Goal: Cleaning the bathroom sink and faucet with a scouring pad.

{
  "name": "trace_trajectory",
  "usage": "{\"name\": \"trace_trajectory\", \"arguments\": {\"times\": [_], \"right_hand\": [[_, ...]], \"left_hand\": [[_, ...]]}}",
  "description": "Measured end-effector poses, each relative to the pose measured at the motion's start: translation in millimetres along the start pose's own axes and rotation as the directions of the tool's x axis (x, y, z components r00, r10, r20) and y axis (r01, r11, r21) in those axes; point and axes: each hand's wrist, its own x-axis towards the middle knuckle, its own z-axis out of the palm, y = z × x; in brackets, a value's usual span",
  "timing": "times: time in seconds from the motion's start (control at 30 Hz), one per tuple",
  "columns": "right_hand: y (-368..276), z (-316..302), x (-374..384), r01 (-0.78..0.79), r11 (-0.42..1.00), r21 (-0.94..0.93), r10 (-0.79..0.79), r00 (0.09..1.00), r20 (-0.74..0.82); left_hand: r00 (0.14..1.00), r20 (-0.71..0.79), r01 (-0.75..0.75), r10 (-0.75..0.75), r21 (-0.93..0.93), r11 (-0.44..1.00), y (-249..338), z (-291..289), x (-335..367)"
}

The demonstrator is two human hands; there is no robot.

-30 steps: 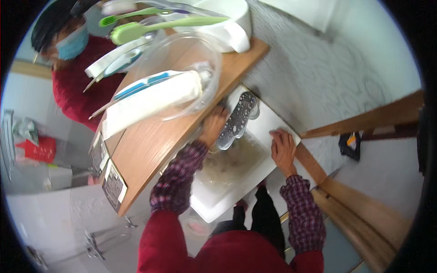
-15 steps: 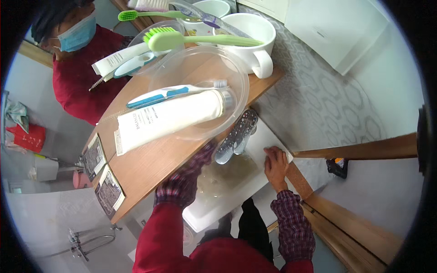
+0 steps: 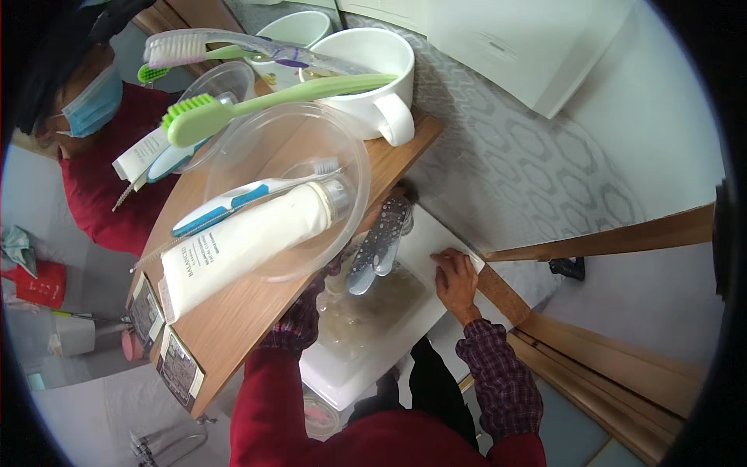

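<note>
A white sink [image 3: 412, 233] holds cloudy, brownish water [image 3: 366, 307], and a metal faucet [image 3: 381, 241] covered in drops stands over it. My right hand [image 3: 457, 286] lies on the sink's right rim with its fingers stretched out and slightly bent, holding nothing. Beside the faucet, my left hand [image 3: 333, 268] reaches in under the wooden shelf's edge. The shelf and a clear round tub [image 3: 354, 214] hide nearly all of its fingers, so what it touches does not show. Both forearms wear plaid sleeve covers.
Above the sink's left side juts a wooden shelf [image 3: 233, 307]. On it a white tube [image 3: 241, 245] and a blue-white toothbrush [image 3: 226, 208] lie across the tub; a white mug [image 3: 373, 58] holds a green toothbrush [image 3: 272, 97]. A mirror backs the shelf. Wooden door framing [image 3: 591, 366] stands right.
My view has shifted, so shelf, mug and faucet appear farther left. My right hand stays on the sink rim, and my left hand remains mostly hidden near the faucet.
</note>
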Motion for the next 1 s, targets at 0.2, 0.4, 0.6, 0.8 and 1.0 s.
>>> {"name": "trace_trajectory", "arguments": {"times": [0.2,0.4,0.6,0.8,1.0], "right_hand": [[-1,-2,2,0.052,0.998,-0.025,-0.054,0.996,-0.077],[1,0,0,-0.013,1.0,0.019,0.014,0.999,-0.051],[5,2,-1,-0.005,1.0,0.015,0.006,0.998,-0.057],[9,1,-4,-0.005,1.0,0.02,0.005,0.999,-0.043],[10,9,-3,-0.049,0.998,0.029,0.049,0.999,-0.003]], "left_hand": [[0.997,0.078,-0.005,-0.029,0.397,0.918,4,-6,12],[0.99,0.13,-0.053,-0.051,0.687,0.725,14,0,14],[0.958,-0.043,-0.218,0.284,0.534,0.817,-2,-8,-3],[0.863,0.348,0.499,-0.366,-0.474,0.725,19,9,22],[0.918,0.232,-0.263,0.321,0.963,0.057,-56,15,11]]}}
